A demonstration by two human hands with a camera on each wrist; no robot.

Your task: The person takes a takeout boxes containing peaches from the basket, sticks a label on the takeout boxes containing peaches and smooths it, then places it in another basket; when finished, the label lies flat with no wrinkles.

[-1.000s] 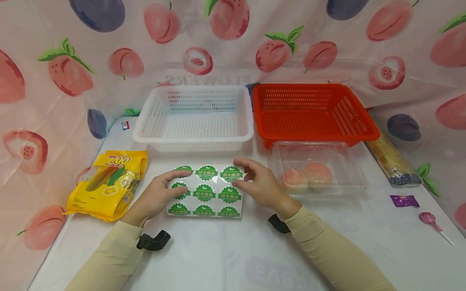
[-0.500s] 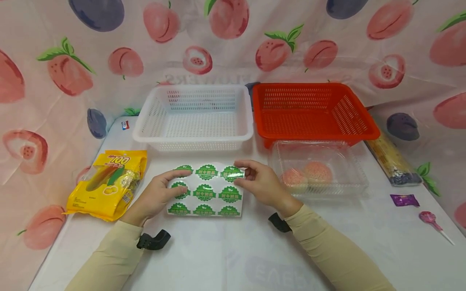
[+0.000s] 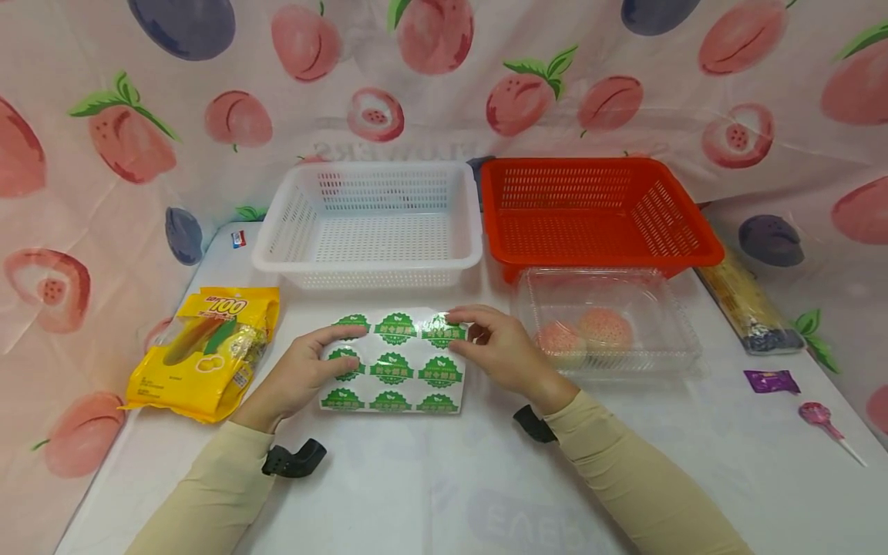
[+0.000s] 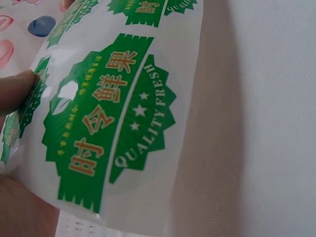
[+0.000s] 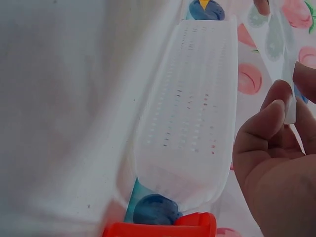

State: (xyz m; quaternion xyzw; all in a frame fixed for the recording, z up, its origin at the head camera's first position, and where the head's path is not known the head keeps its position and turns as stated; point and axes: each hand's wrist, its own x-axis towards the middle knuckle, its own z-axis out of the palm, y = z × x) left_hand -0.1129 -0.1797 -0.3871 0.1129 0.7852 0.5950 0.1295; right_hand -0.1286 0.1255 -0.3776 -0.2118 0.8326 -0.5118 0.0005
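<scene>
A glossy white sticker sheet (image 3: 371, 389) with rows of round green labels is held up in front of me in the head view. My left hand (image 3: 294, 378) grips its left edge, with thumb and index finger showing on the printed face. The right edge is pinched by my right hand (image 3: 509, 354) near the top corner. In the left wrist view, the sheet (image 4: 163, 182) bends slightly, and a thumb lies on its face. The right wrist view has the right hand (image 5: 276, 143) pinching the sheet's edge between thumb and fingers.
Behind the sheet stand a white basket (image 3: 368, 276) and a red basket (image 3: 603, 262). A clear plastic box (image 3: 659, 339) with two pinkish round items sits right. Left lies a yellow snack bag (image 3: 201, 354); far right are a long package (image 3: 749, 304), purple candy (image 3: 771, 381) and lollipop (image 3: 819, 420).
The sheet has tilted very slightly, and the glare on its upper right label has changed. Both hands keep their grip and stay nearly in place.
</scene>
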